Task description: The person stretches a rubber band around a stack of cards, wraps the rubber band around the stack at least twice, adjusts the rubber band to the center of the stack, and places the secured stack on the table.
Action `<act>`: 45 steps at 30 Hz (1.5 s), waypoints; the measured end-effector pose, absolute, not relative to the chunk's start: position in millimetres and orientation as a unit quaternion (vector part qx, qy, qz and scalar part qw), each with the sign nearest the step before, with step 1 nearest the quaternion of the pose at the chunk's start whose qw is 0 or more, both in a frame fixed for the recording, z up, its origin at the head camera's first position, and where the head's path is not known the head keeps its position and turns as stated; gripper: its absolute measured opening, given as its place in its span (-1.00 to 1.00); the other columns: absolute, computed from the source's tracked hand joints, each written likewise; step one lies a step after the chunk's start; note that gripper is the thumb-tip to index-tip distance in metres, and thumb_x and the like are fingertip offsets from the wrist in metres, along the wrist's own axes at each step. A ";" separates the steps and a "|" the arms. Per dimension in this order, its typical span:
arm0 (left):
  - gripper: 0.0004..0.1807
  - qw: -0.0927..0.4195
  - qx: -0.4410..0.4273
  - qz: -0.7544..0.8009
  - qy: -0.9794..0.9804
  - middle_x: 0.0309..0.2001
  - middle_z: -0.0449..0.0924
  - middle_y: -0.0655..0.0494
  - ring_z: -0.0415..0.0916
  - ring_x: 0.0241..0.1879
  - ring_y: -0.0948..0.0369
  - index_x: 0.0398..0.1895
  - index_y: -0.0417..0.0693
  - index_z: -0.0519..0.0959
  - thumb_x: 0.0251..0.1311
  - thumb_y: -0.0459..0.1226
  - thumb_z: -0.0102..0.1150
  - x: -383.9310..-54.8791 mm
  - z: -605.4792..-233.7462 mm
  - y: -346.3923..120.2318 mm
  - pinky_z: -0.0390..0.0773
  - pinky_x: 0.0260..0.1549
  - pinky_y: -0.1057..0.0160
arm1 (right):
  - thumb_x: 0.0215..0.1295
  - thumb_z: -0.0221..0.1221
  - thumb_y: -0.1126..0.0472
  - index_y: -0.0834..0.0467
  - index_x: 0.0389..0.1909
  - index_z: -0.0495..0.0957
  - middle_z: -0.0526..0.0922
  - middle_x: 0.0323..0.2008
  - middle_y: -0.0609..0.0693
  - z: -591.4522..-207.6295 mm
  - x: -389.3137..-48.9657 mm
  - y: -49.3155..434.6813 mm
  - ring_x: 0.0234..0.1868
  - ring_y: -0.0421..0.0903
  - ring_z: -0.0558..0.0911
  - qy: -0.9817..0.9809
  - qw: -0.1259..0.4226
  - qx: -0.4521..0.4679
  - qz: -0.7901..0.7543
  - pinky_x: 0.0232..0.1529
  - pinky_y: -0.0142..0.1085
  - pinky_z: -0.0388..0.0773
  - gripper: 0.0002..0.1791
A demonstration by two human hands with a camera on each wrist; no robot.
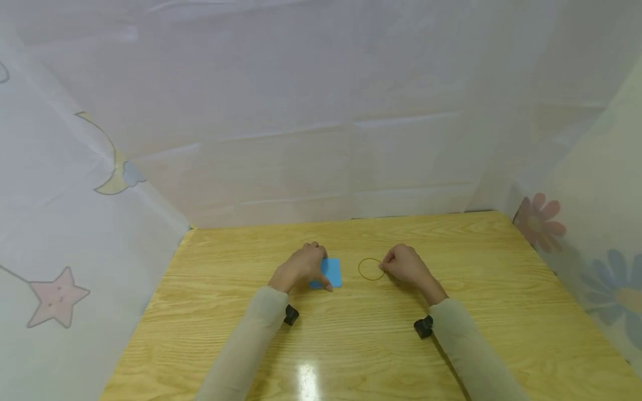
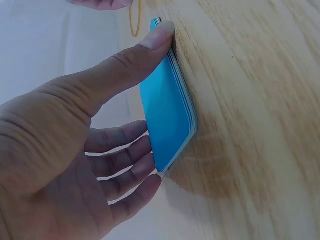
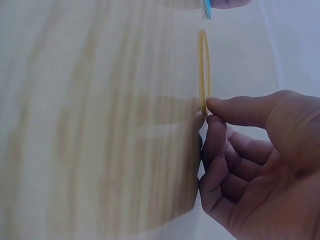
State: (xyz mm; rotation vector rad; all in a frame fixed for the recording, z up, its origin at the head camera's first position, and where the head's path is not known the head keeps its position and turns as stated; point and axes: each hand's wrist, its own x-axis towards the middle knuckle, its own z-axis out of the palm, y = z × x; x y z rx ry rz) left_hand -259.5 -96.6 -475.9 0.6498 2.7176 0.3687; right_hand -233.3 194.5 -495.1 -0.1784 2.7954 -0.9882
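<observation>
Near the middle of the table lies a thin stack of blue cards (image 1: 332,272) with rounded corners. My left hand (image 1: 302,266) spans it, the thumb on the near edge and the fingers along the opposite edge. In the left wrist view, several layers show along the side of the stack (image 2: 167,100). To its right, a yellow rubber band (image 1: 371,279) forms a round loop at the tabletop. My right hand (image 1: 407,266) pinches the loop's right side between thumb and index finger, the other fingers curled, as the right wrist view shows.
The wood-grain table (image 1: 351,345) ends at a pale sheet wall (image 1: 301,139) at the back. Printed side walls with a star (image 1: 59,297) and flowers (image 1: 539,223) bound it left and right. Both wrists carry small black cameras (image 1: 423,327).
</observation>
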 end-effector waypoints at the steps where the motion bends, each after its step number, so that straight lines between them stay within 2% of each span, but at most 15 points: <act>1: -0.08 0.161 0.226 0.126 0.952 0.17 0.55 0.01 0.44 0.10 0.08 0.30 -0.10 0.57 -0.11 0.14 0.70 -259.5 -475.6 -95.5 0.67 0.15 0.09 | 0.40 0.34 0.21 0.27 -0.31 0.78 0.81 -0.29 0.12 -495.0 -233.1 194.3 -0.36 -0.09 0.66 0.938 0.086 -0.060 -0.331 -0.33 -0.25 0.65 -0.82; 5: -0.09 0.167 0.220 0.116 0.954 0.14 0.56 0.01 0.45 0.07 0.09 0.28 -0.10 0.59 -0.12 0.13 0.72 -259.3 -474.6 -92.5 0.69 0.10 0.10 | 0.39 0.33 0.25 0.27 -0.33 0.79 0.83 -0.29 0.14 -494.4 -232.6 193.4 -0.39 -0.11 0.65 0.937 0.093 -0.060 -0.332 -0.33 -0.26 0.67 -0.83; 8: -0.10 0.175 0.217 0.115 0.954 0.14 0.56 0.01 0.44 0.07 0.09 0.28 -0.09 0.60 -0.12 0.12 0.72 -258.7 -474.0 -91.2 0.69 0.10 0.10 | 0.38 0.31 0.29 0.24 -0.43 0.79 0.80 -0.42 0.06 -493.1 -232.8 192.7 -0.52 -0.15 0.55 0.935 0.102 -0.060 -0.335 -0.42 -0.32 0.58 -0.80; 10: -0.10 0.178 0.214 0.116 0.953 0.16 0.56 0.01 0.44 0.08 0.08 0.29 -0.09 0.60 -0.12 0.12 0.72 -258.2 -473.9 -90.9 0.69 0.12 0.10 | 0.40 0.28 0.30 0.18 -0.63 0.69 0.66 -0.61 -0.06 -492.0 -233.3 191.7 -0.62 -0.20 0.39 0.935 0.107 -0.058 -0.333 -0.51 -0.39 0.43 -0.67; 12: -0.10 0.182 0.209 0.119 0.953 0.18 0.56 0.00 0.44 0.11 0.07 0.30 -0.09 0.60 -0.12 0.11 0.72 -258.3 -473.8 -91.2 0.68 0.15 0.08 | 0.42 0.25 0.30 0.09 -0.79 0.51 0.41 -0.75 -0.16 -491.1 -233.9 190.4 -0.68 -0.23 0.21 0.936 0.110 -0.061 -0.330 -0.59 -0.43 0.26 -0.51; 15: -0.08 0.189 0.204 0.126 0.952 0.21 0.55 -0.03 0.44 0.16 0.03 0.32 -0.10 0.58 -0.11 0.11 0.71 -258.8 -473.9 -92.4 0.66 0.21 0.04 | 0.42 0.17 0.32 -0.02 -0.87 0.21 0.09 -0.81 -0.21 -489.9 -234.9 188.1 -0.69 -0.26 0.02 0.938 0.113 -0.063 -0.320 -0.64 -0.46 0.03 -0.37; 16: -0.08 0.194 0.203 0.128 0.951 0.22 0.54 -0.04 0.43 0.18 0.02 0.33 -0.10 0.57 -0.10 0.11 0.71 -259.4 -474.3 -92.8 0.65 0.23 0.02 | 0.42 0.14 0.34 -0.03 -0.87 0.17 0.05 -0.81 -0.22 -489.4 -235.1 187.3 -0.68 -0.26 -0.01 0.939 0.114 -0.062 -0.319 -0.64 -0.46 -0.01 -0.36; 20: -0.05 0.208 0.205 0.131 0.948 0.25 0.51 -0.08 0.40 0.20 -0.01 0.37 -0.11 0.53 -0.06 0.12 0.69 -261.8 -476.1 -94.5 0.61 0.27 -0.03 | 0.35 0.02 0.40 -0.06 -0.86 0.11 0.01 -0.80 -0.23 -487.8 -234.8 183.9 -0.69 -0.26 -0.03 0.941 0.127 -0.059 -0.307 -0.66 -0.47 -0.06 -0.40; 27: -0.05 0.216 0.208 0.132 0.945 0.20 0.51 -0.10 0.39 0.12 0.01 0.38 -0.12 0.51 -0.05 0.11 0.68 -263.6 -473.5 -95.5 0.58 0.26 -0.05 | 0.32 -0.10 0.44 -0.07 -0.79 0.10 0.02 -0.75 -0.21 -486.6 -235.4 179.5 -0.65 -0.24 -0.01 0.947 0.142 -0.065 -0.279 -0.65 -0.46 -0.03 -0.47; 40: -0.03 0.215 0.219 0.143 0.941 0.16 0.53 -0.08 0.40 0.11 0.01 0.38 -0.13 0.46 -0.04 0.11 0.68 -265.1 -475.3 -95.6 0.54 0.30 -0.05 | 0.30 -0.12 0.45 -0.07 -0.80 0.12 0.03 -0.74 -0.19 -484.1 -232.9 181.4 -0.66 -0.21 0.01 0.943 0.154 -0.058 -0.290 -0.66 -0.43 0.00 -0.48; 45: -0.04 0.223 0.225 0.167 0.934 0.24 0.47 -0.08 0.39 0.17 0.01 0.43 -0.10 0.42 0.00 0.06 0.67 -265.2 -478.1 -96.2 0.59 0.27 -0.03 | 0.27 -0.11 0.43 -0.06 -0.80 0.14 0.07 -0.74 -0.18 -484.6 -231.5 181.5 -0.67 -0.22 0.06 0.942 0.149 -0.054 -0.295 -0.68 -0.45 0.04 -0.51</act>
